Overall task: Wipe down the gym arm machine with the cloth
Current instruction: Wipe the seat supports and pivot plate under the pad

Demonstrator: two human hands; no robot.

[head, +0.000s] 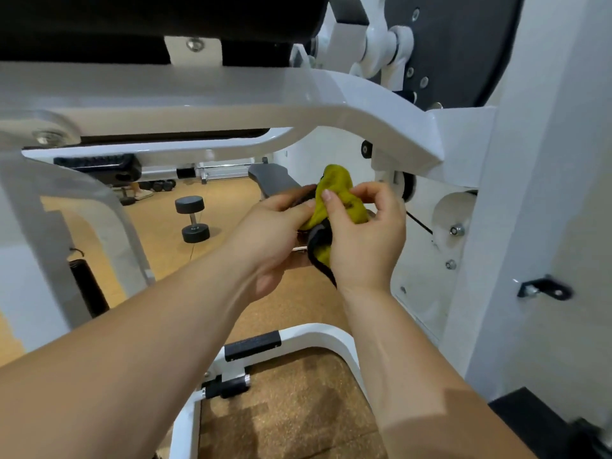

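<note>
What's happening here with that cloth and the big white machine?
A person is at a white gym arm machine, holding a yellow-green cloth in both hands. The left hand grips the cloth's darker edge, and the right hand pinches the bunched-up top, as if regathering it. At this moment the cloth seems to be held in front of the frame rather than pressed against it. A dumbbell stands on the floor beyond.

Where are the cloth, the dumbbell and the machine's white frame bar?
cloth (pixel 337 190), head view, on its yellow-green upper fold.
dumbbell (pixel 189 204), head view, on its upper black head.
white frame bar (pixel 198 91), head view, on its broad front face.
</note>
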